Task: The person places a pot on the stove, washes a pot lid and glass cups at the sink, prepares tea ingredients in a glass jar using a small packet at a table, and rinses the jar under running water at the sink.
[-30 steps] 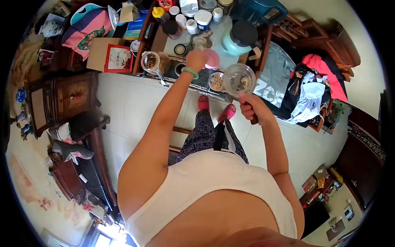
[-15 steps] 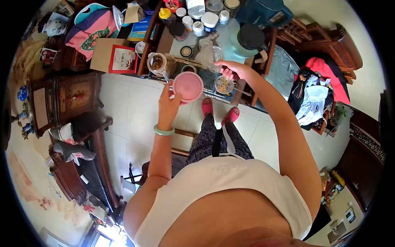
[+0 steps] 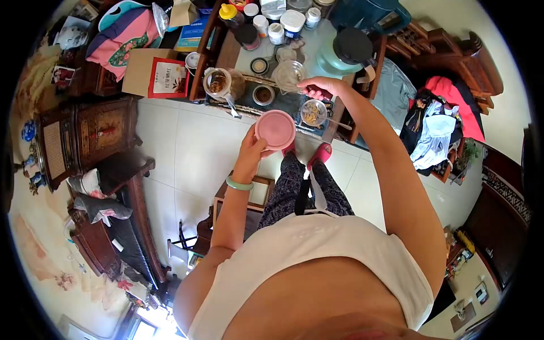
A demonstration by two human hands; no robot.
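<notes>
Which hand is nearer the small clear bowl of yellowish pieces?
Right hand: just beyond the bowl, gripping a dark handle. Left hand: farther, to the bowl's left, holding the pink container.

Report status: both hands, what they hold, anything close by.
Left hand holding pink container. Right hand gripping clear pot. Small bowl with spoon close beside right hand.

A red packet (image 3: 169,78) overlaps the right of a cardboard box (image 3: 137,73); above the box lies a pink item (image 3: 122,50), possibly a bag; below the box, a carved cabinet (image 3: 105,133); well right of the box, clothes (image 3: 429,130).
</notes>
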